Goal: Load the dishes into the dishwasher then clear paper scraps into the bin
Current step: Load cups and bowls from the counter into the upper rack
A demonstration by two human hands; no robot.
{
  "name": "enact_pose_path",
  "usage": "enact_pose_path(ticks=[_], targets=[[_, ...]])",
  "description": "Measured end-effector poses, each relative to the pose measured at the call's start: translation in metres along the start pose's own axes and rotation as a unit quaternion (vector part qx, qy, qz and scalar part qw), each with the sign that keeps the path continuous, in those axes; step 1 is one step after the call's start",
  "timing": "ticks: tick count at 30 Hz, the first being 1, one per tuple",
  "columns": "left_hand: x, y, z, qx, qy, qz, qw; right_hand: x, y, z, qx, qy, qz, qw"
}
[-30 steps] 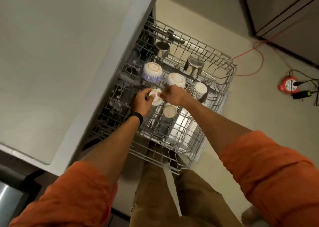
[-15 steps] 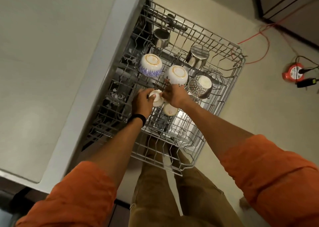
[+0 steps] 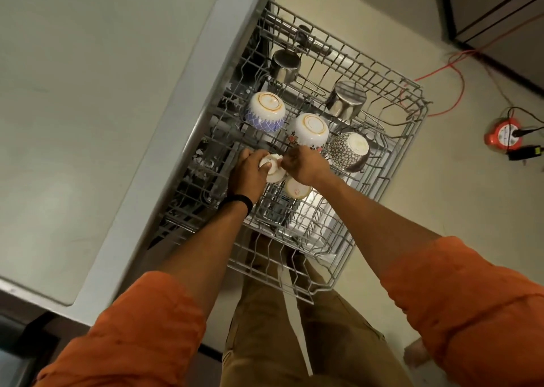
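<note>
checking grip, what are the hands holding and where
A small white ceramic cup, upside down: left hand grips its side, right hand pinches its base edge.

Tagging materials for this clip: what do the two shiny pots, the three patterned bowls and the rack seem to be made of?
Pots: likely stainless steel, brushed grey with bright reflections. Bowls: probably glazed ceramic, glossy, with printed patterns and ringed bases. Rack: metal wire, seemingly with a matte grey coating; thin uniform rods.
</note>
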State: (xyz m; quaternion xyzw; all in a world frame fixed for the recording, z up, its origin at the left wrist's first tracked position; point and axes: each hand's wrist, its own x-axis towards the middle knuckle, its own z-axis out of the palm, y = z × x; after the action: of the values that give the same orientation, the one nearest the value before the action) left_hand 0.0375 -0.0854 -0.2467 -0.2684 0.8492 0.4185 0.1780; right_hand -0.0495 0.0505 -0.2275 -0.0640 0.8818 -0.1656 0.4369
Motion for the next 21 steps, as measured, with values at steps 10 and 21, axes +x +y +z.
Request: enact_pose_path(ticks=[10, 21], targets=[[-0.033, 0.018, -0.023, 0.040, -0.019, 0.015, 0.999, -0.050, -0.016, -0.011, -0.014, 0.017, -0.026, 0.999], [-0.116, 0.066, -0.067, 0.069, 0.019, 0.054, 0.996, -0.132, -0.037, -0.055, 0.019, 0.069, -0.130, 0.989]])
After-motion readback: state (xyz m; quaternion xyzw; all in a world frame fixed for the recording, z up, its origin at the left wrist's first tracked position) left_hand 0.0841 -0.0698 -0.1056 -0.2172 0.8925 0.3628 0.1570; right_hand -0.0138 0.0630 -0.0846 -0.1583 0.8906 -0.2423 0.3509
